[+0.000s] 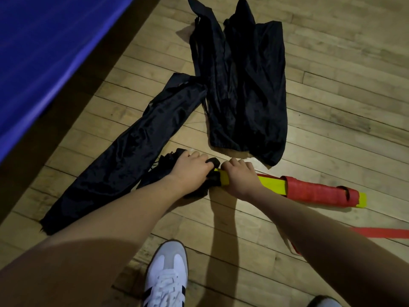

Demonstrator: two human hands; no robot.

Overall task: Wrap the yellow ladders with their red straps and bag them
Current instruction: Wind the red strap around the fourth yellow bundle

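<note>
- Head view: both forearms are stretched down toward the frame's centre, hands side by side just above the wooden floor (332, 103).
- Gathered black fabric at the mouth of a long black bag (124, 151) is gripped by the curled left hand (190, 169).
- One end of the yellow ladder bundle (272, 185) is clasped by the right hand (239, 176), fingers wrapped round it, right at the bag's mouth.
- The bundle lies along the floor, its long axis running from centre toward lower right, wound with a red strap (318, 191).
- More black bags (243, 85) lie flat at upper centre.
</note>
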